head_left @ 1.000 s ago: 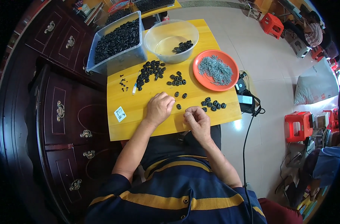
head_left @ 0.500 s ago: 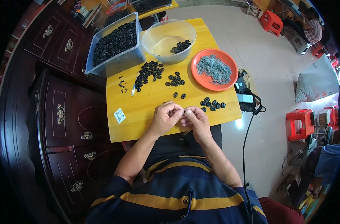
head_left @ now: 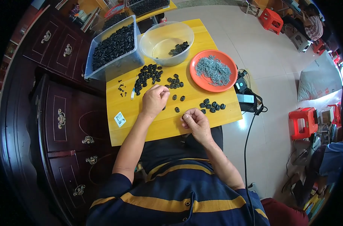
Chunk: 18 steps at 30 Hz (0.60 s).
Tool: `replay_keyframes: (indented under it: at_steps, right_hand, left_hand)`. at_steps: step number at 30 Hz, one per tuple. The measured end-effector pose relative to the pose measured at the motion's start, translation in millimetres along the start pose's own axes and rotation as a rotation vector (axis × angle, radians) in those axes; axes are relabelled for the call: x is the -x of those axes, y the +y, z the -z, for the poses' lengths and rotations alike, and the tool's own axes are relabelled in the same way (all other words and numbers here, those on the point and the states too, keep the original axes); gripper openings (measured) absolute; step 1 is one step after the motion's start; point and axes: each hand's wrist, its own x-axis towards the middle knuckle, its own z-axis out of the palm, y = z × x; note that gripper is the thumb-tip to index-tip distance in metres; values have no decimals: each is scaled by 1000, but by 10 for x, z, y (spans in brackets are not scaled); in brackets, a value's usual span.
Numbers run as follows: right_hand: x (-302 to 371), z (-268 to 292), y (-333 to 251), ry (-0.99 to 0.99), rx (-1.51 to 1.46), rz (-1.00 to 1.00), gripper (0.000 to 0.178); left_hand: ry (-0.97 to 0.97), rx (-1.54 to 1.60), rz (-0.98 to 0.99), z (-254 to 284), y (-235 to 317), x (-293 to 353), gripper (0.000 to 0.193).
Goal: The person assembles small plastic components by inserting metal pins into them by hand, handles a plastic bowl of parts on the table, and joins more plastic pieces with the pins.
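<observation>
My left hand (head_left: 155, 101) is over the yellow table, its fingers curled together beside the larger group of black oval pieces (head_left: 144, 77); whatever it may hold is hidden. Near the table's front edge, my right hand (head_left: 196, 122) pinches a small black piece (head_left: 183, 117) between thumb and fingers, mostly covered by them. Between the hands lies a single black oval piece (head_left: 177, 109), with two more just beyond it. Another dark piece (head_left: 164, 108) shows partly beside my left wrist. Small clusters of oval pieces lie ahead (head_left: 175, 81) and to the right (head_left: 212, 106).
A blue-tinted bin (head_left: 117, 62) full of black pieces and a clear round tub (head_left: 149, 47) stand at the back. An orange plate (head_left: 213, 88) holds thin grey metal parts. Small black screws (head_left: 121, 90), a pen (head_left: 133, 93) and a white label (head_left: 120, 119) lie left.
My hands were together at the front of the table. The left has moved away, forward and left; the right stays near the front edge, still pinching. A loose oval piece now shows between them.
</observation>
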Motion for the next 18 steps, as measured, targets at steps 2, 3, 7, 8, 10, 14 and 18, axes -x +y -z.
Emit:
replay_keyframes:
  at_steps: [2,3,7,8,10,14,18]
  right_hand:
    - [-6,9,20,-23,-23,21,8]
    - [-6,10,26,-21,-23,21,8]
    - [-7,1,36,-2,-42,15,7]
    - [-8,0,37,1,-53,23,7]
    - [-15,0,42,11,-45,22,7]
    - [-20,10,76,25,-65,30,8]
    - [-13,14,58,25,-77,37,9]
  left_hand:
    - [-11,-26,9,-47,-23,-42,6]
    - [-12,-47,4,-65,-27,-65,7]
    - [-35,-132,-16,-97,-43,-120,6]
    - [-35,-131,-15,-100,-44,-130,6]
    - [-80,-264,-62,-98,-25,-145,9]
    - [-120,-348,-85,-90,9,-129,11]
    - [-80,-158,-94,-10,30,-25,8]
